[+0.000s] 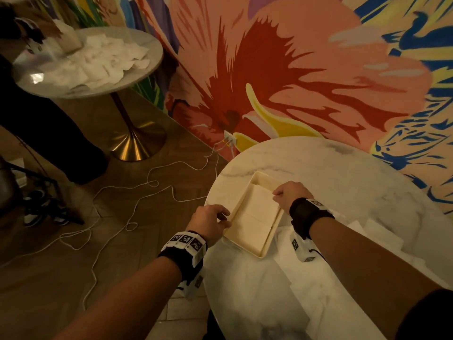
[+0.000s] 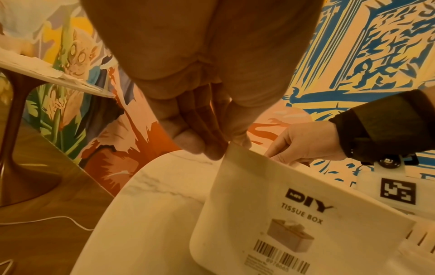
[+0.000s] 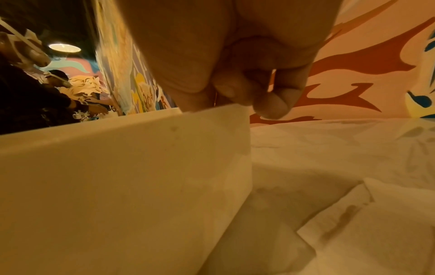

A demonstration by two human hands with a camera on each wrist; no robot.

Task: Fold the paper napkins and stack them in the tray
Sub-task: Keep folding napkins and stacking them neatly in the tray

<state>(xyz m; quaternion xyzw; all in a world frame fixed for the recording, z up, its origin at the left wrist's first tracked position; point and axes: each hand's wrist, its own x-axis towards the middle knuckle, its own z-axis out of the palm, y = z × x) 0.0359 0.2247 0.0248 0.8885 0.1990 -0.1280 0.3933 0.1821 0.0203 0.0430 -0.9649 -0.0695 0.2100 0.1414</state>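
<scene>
- The left hand (image 1: pixel 210 223), low and centre in the head view, has its fingers curled over the left rim of the cream tray (image 1: pixel 235 210); the left wrist view shows the fingertips (image 2: pixel 212 148) bunched together and pinching the tray's top edge (image 2: pixel 247 160).
- The right hand (image 1: pixel 290 195), right of centre in the head view, is curled into a loose fist at the tray's right rim; the right wrist view shows thumb and fingers (image 3: pixel 270 106) bent over the top of the tray wall (image 3: pixel 141 167), gripping it.
- The tray sits on the round marble table (image 1: pixel 343 173) in the lower right of the head view, its outer side bearing a "TISSUE BOX" label (image 2: pixel 303 214).
- Folded napkins (image 1: pixel 257 217) lie flat inside the tray, filling most of its floor.
- Loose unfolded napkins (image 1: pixel 377 231) are spread on the table to the right of and below the tray, under the right forearm.
- In the upper left of the head view a second round table (image 1: pixel 137 74) carries a heap of white napkins (image 1: pixel 103 60), with another person (image 1: pixel 36 114) standing beside it.
- White cables (image 1: pixel 147 182) trail across the wooden floor.
</scene>
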